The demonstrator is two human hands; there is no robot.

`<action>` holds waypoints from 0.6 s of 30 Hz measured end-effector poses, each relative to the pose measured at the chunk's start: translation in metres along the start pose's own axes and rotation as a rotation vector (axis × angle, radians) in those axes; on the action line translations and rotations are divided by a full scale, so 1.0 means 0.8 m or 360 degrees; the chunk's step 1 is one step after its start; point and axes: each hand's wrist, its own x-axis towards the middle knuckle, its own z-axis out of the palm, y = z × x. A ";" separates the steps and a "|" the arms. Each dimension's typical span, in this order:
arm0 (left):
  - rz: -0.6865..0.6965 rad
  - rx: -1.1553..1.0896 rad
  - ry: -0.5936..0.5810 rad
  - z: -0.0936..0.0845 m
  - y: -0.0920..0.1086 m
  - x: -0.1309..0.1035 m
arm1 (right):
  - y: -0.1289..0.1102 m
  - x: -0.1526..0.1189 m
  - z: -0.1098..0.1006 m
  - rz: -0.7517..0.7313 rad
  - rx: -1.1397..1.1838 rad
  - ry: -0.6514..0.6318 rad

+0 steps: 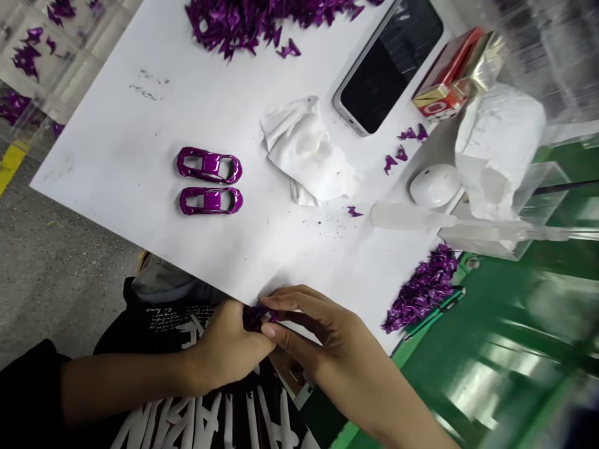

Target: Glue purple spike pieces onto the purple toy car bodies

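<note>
My left hand (227, 349) is closed around a glossy purple toy car body (253, 317) just past the paper's near edge; most of it is hidden by the fingers. My right hand (327, 340) meets it from the right, thumb and forefinger pinched on a small purple part (271, 315) at the car body's end. Whether that part touches the body I cannot tell. Two more purple car bodies, an upper one (210, 165) and a lower one (211, 201), lie side by side on the white paper (140, 137).
A heap of small purple parts (253, 25) lies at the back, another pile (423, 290) at the right. A crumpled white cloth (311, 149), phone (390, 65), red-and-gold box (453, 75), white earbud case (435, 185) and translucent-handled tool (412, 216) are around. Clear trays (88, 56) stand upper left.
</note>
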 end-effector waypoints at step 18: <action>-0.0629 -0.0395 0.0047 0.007 0.014 0.001 | -0.008 0.020 -0.005 0.0248 -0.0185 -0.0167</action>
